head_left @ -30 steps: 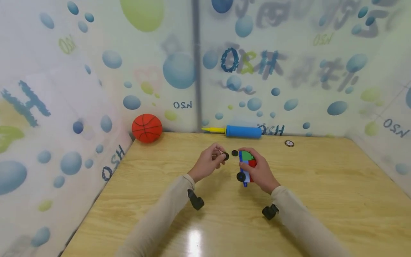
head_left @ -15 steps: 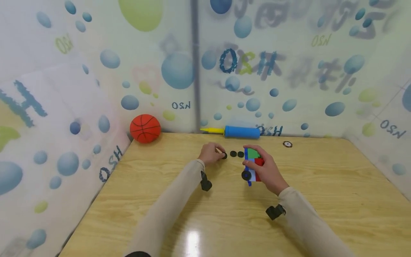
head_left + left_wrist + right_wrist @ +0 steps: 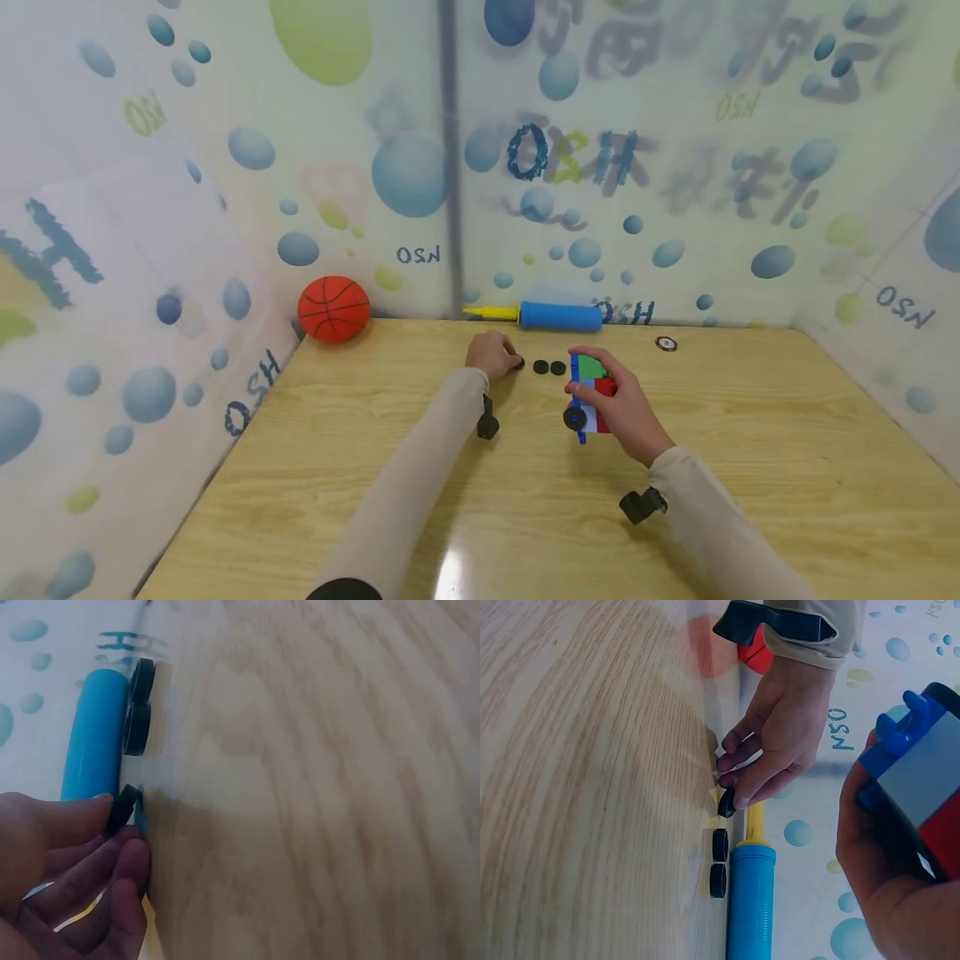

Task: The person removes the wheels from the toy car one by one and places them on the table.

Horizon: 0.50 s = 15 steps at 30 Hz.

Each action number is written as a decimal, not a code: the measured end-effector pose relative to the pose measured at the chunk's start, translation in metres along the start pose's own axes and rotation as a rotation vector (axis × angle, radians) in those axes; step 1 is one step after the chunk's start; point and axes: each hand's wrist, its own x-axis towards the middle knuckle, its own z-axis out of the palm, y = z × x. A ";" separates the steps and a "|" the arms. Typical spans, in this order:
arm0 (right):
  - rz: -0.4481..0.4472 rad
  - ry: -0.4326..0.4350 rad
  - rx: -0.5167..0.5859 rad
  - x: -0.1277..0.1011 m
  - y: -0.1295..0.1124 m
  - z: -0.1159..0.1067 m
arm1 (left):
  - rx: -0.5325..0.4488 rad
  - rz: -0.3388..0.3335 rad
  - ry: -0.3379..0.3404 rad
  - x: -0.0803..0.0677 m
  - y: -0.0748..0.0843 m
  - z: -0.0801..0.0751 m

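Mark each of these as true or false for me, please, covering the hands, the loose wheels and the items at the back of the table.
1. The right hand holds the block car. True.
2. The left hand pinches a black wheel at the table. True.
3. Two more wheels lie stacked on the car. False: they lie on the table.
4. The pump is red. False: blue.
5. The basketball sits in the right corner. False: left.
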 end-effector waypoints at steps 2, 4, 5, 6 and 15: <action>0.000 0.002 0.003 0.000 0.001 0.000 | 0.033 0.023 0.009 0.006 -0.005 0.004; -0.002 -0.001 0.007 0.000 0.001 0.001 | 0.056 0.013 0.003 0.006 -0.005 0.003; 0.000 -0.003 0.011 0.001 0.001 0.001 | 0.067 0.009 0.001 0.006 -0.004 0.004; 0.000 -0.005 0.015 0.001 0.001 0.001 | 0.071 0.002 -0.001 0.007 -0.004 0.004; 0.001 -0.004 0.011 -0.001 0.002 -0.001 | 0.087 0.013 -0.007 0.001 0.006 0.005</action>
